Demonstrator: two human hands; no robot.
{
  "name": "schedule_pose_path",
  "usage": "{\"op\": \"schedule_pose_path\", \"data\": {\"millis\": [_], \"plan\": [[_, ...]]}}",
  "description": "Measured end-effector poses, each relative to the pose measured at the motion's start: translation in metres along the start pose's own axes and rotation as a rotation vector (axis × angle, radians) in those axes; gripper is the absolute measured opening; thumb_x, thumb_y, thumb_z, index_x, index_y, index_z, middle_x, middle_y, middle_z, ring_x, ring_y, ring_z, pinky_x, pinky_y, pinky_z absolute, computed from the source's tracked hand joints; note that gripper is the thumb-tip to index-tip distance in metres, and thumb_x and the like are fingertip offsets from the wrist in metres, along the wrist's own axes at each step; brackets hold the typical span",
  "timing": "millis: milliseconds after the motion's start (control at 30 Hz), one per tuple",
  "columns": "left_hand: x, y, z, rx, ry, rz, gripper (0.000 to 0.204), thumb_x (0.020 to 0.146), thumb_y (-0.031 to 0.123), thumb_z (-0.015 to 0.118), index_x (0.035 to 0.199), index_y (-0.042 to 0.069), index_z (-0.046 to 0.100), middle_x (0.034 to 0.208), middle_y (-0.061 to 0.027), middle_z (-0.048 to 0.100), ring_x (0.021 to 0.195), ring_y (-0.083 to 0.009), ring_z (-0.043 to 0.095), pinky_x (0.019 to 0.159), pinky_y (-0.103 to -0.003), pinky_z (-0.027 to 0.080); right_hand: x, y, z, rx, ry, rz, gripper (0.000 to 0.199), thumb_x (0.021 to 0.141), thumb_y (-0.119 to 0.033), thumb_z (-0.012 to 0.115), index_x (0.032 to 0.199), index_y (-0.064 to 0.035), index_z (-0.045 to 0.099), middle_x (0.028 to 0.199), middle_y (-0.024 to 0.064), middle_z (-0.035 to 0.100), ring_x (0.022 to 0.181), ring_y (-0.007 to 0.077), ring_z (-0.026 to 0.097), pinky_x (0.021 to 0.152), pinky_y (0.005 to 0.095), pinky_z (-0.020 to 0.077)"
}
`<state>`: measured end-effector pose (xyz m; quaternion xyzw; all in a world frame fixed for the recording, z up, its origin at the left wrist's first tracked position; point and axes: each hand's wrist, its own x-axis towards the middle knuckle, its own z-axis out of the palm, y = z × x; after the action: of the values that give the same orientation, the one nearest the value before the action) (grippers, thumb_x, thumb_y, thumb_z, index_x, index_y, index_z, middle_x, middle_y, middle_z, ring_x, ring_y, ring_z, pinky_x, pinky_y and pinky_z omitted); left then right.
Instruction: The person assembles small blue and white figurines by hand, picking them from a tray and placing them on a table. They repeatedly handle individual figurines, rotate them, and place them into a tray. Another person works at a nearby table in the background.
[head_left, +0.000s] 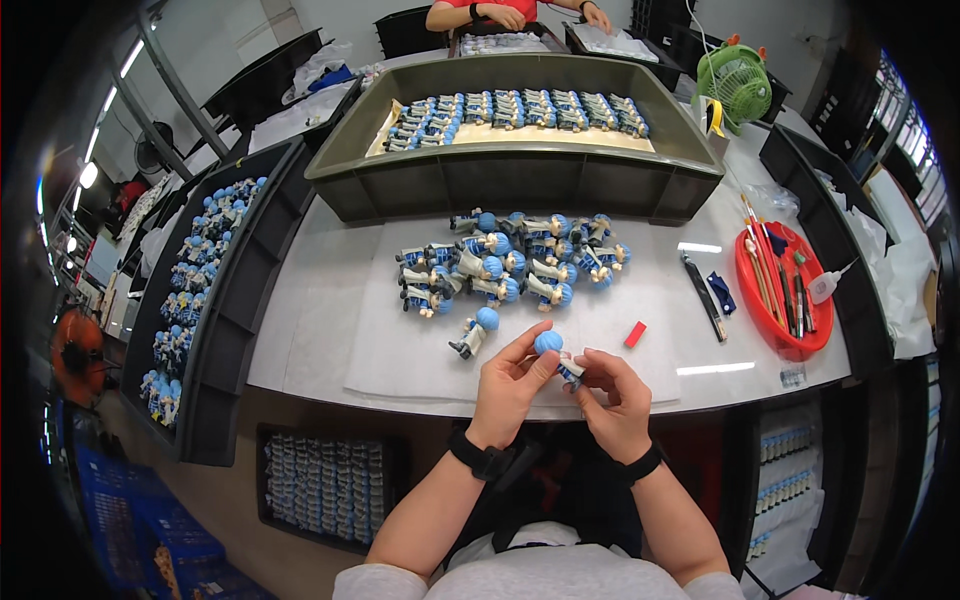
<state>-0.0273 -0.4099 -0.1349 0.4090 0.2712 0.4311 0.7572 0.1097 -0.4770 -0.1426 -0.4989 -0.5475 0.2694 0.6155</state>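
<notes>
Close to the table's front edge, a small blue-haired figurine is held between both hands. My left hand pinches it by the round blue head, and my right hand grips its lower body with thumb and fingers. Just left of my hands, a single figurine lies on a white sheet. Beyond it is a loose pile of similar figurines, with blue hair and blue-and-white clothes. To the right of my hands lies a small red block.
A large grey tray with rows of figurines stands behind the pile. At right are a red basket of brushes, a dark slim tool and a green fan. A black crate of figurines flanks the left. Another person's hands work beyond.
</notes>
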Motion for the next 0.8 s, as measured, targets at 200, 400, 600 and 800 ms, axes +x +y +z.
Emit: {"op": "schedule_pose_path", "data": {"millis": [200, 400, 600, 800], "plan": [[-0.0007, -0.0001, -0.0012, -0.059, -0.039, 0.047, 0.040, 0.092, 0.003, 0.051, 0.131, -0.001, 0.043, 0.118, -0.0132, 0.057, 0.108, -0.0173, 0.056, 0.095, -0.030, 0.044, 0.0042, -0.0036, -0.0021, 0.023, 0.034, 0.040, 0.044, 0.071, 0.015, 0.061, 0.113, 0.0013, 0.054, 0.105, 0.0097, 0.057, 0.092, 0.0156, 0.060, 0.078, 0.0264, 0.0512], [-0.0012, 0.0018, 0.0010, -0.122, -0.039, 0.041, 0.038, 0.094, 0.005, 0.048, 0.131, 0.000, 0.042, 0.120, -0.0156, 0.056, 0.109, -0.0189, 0.056, 0.096, -0.032, 0.044, 0.0049, -0.0040, -0.0032, -0.002, 0.043, 0.023, 0.035, 0.072, 0.010, 0.066, 0.105, 0.0020, 0.058, 0.099, 0.0099, 0.059, 0.084, 0.0150, 0.062, 0.073, 0.0255, 0.0528], [-0.0021, 0.0059, 0.0038, -0.115, 0.009, -0.049, 0.037, 0.096, 0.010, 0.045, 0.131, 0.000, 0.041, 0.118, -0.0174, 0.057, 0.103, -0.0207, 0.059, 0.090, -0.033, 0.048, 0.0050, -0.0062, -0.0031, 0.015, 0.045, 0.052, 0.030, 0.076, 0.001, 0.071, 0.103, 0.0036, 0.058, 0.093, 0.0093, 0.061, 0.079, 0.0137, 0.063, 0.070, 0.0241, 0.0516], [-0.0007, 0.0077, 0.0059, -0.078, 0.039, -0.087, 0.036, 0.097, 0.012, 0.043, 0.130, -0.003, 0.039, 0.118, -0.0176, 0.056, 0.101, -0.0217, 0.060, 0.086, -0.032, 0.051, 0.0053, -0.0039, -0.0033, 0.035, 0.053, 0.059, 0.027, 0.077, -0.001, 0.071, 0.102, 0.0034, 0.059, 0.090, 0.0091, 0.063, 0.079, 0.0135, 0.064, 0.070, 0.0239, 0.0512]]}}
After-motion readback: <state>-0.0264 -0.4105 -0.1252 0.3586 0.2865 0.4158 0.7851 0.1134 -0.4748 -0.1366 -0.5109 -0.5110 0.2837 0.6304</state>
